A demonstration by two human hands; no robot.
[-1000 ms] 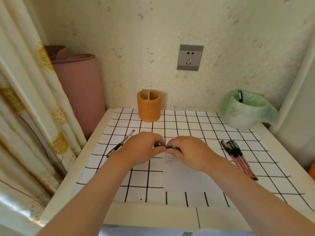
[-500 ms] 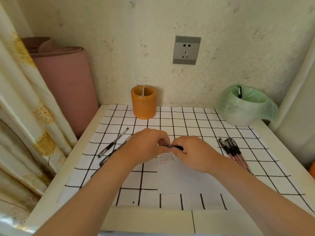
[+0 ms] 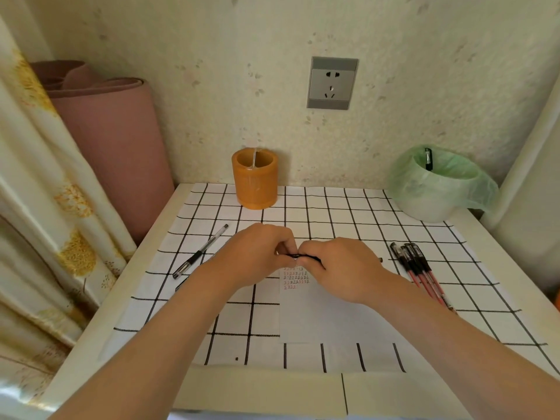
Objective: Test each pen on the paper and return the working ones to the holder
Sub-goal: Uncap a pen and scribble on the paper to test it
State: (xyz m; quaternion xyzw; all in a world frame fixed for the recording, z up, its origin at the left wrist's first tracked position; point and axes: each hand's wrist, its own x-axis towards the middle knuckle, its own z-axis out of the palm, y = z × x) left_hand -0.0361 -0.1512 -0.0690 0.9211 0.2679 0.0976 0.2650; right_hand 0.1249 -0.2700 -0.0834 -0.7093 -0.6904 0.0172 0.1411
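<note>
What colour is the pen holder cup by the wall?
Orange, seen in the head view: pen holder.

Beyond the grip, where the left hand [image 3: 257, 253] and right hand [image 3: 339, 265] pinch a thin black pen [image 3: 303, 256], bare black-gridded white cloth [image 3: 333, 213] runs back to the speckled wall [image 3: 212, 86]. An orange cylindrical holder [image 3: 254, 183] stands there, just left of straight ahead. Left of the grip lies a clear black-tipped pen [image 3: 200, 253]; to the right, a bundle of red-and-black pens [image 3: 419, 271]. Far back on the right sits a white bin lined with a green bag [image 3: 436, 189]. On the near side of the grip lies a flat white paper sheet [image 3: 321, 319].
</note>
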